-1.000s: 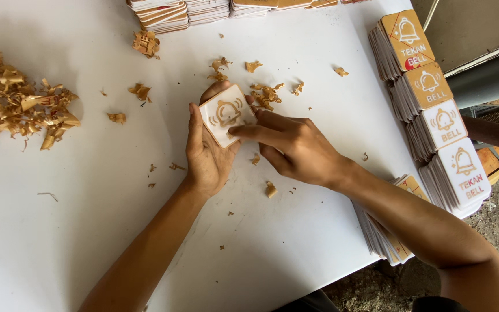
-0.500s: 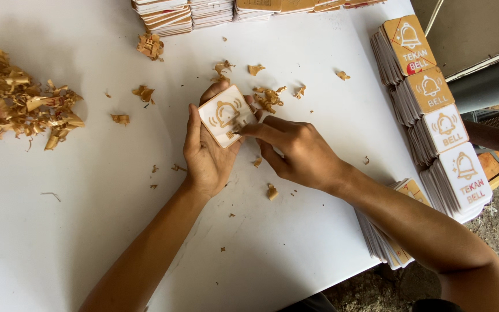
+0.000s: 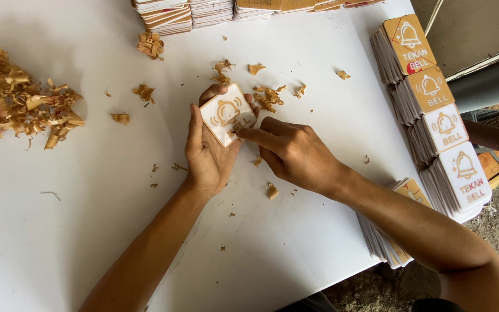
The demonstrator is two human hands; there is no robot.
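The left hand cups a square white plaque — the right hand pinches brown film at its face.

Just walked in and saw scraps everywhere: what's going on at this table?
A person's left hand holds a small square plaque with a bell design, while the right hand picks at its face with the fingertips. Brown paper scraps lie on the white table, and stacks of similar plaques stand on the right.
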